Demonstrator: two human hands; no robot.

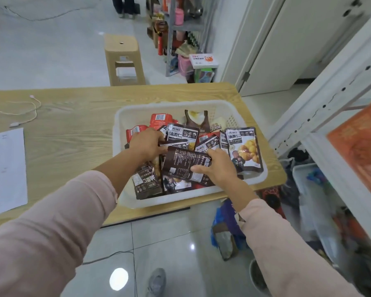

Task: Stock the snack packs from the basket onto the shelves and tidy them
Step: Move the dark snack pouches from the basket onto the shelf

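Table [73, 125], basket [171, 104]: right fingers [199, 169] pinch dark snack pack [180, 163]; left fingers [159, 138] grip second pack [176, 145].

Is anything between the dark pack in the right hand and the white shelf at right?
Nothing solid blocks it. The right hand grips the dark pack above the basket; only an upright pack stands at the basket's right end, and open space lies before the white shelf.

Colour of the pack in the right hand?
Dark brown with white print; the pack in the right hand shows best in the head view.
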